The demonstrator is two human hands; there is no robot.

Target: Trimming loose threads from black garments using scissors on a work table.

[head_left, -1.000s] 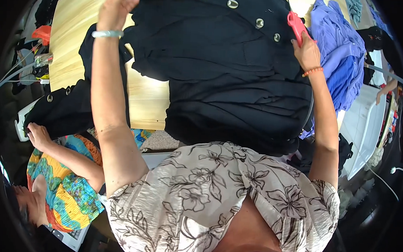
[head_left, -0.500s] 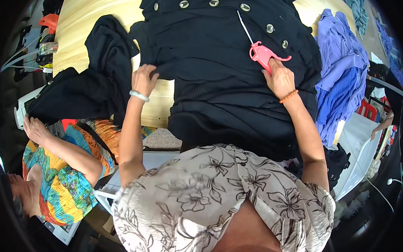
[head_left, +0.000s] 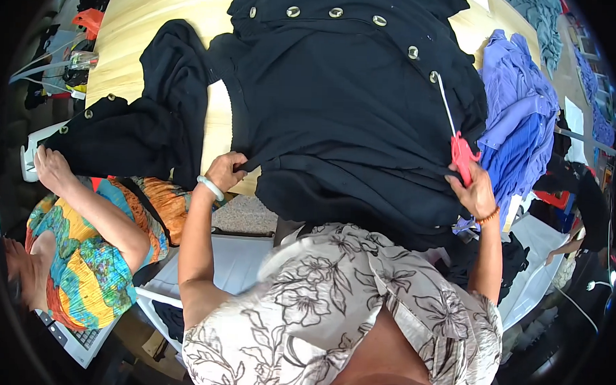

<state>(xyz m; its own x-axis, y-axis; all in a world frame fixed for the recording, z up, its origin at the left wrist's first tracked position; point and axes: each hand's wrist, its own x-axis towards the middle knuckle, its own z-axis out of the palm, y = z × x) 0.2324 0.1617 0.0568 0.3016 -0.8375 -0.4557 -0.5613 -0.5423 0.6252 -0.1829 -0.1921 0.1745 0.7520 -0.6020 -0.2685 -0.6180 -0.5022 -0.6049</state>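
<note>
A black knit garment with several large shiny round buttons lies spread in front of me. My left hand pinches its near left edge between thumb and fingers. At the right, my right hand holds a pink air blow gun. The gun's long thin metal nozzle points away over the cloth, its tip near a button. My right thumb and fingertips also touch the garment's right edge; whether they pinch it I cannot tell.
The garments lie on a pale wooden table. A heap of purple clothing sits at the right. On the left, a co-worker in a colourful pleated top holds another black buttoned garment. A white tray is below the table edge.
My right hand has moved right and nearer with the blow gun, to the garment's edge. My left hand has come nearer and taken hold of the left edge. The garment's near part is drawn toward me.
</note>
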